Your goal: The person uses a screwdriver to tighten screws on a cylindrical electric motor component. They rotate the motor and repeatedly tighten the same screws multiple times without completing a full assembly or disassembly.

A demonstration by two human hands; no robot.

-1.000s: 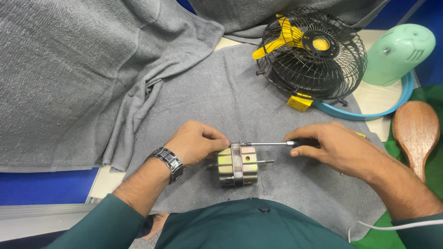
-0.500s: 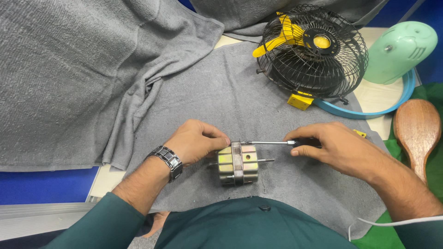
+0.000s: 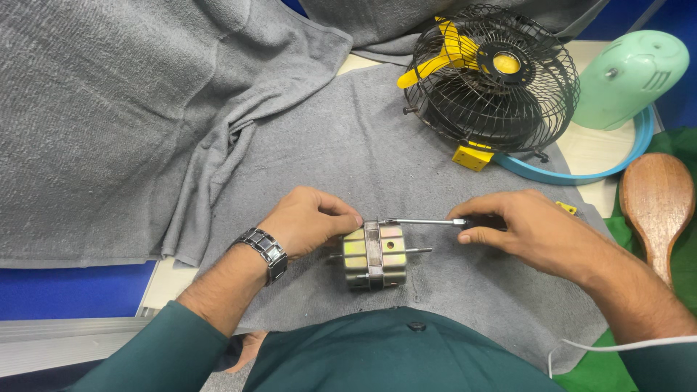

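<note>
Very little has changed over the last second: the left hand point(image 3: 308, 221) stays curled against the left end of the small electric motor point(image 3: 374, 255), and the right hand point(image 3: 519, 229) still has the screwdriver point(image 3: 428, 222) pressed level against the motor's upper edge. The right hand sits a shade lower and closer to the body than it did a second ago, and the screwdriver's steel shaft has kept its line, its tip meeting the top right of the motor housing. From that steadiness I judge that the tip stays seated on a fastener there, though the fastener itself is too small to make out.

The left grip is closed loosely round the motor's end, fingers bent over the top and thumb tucked in, bracing it rather than lifting it. The right grip is shut on the screwdriver's dark handle, fingertips pinched near where handle meets shaft.

The motor lies on its side on the grey towel point(image 3: 305, 152) that covers the worktop, just in front of the person's green shirt, its thin shaft poking out to the right below the screwdriver. A metal watch point(image 3: 263, 250) sits on the left wrist.

Farther off, well apart from the hands, a black wire fan guard point(image 3: 501, 120) with yellow blades point(image 3: 435, 62) rests beside a pale green housing point(image 3: 628, 76), and a wooden brush point(image 3: 657, 199) lies at the right edge
</note>
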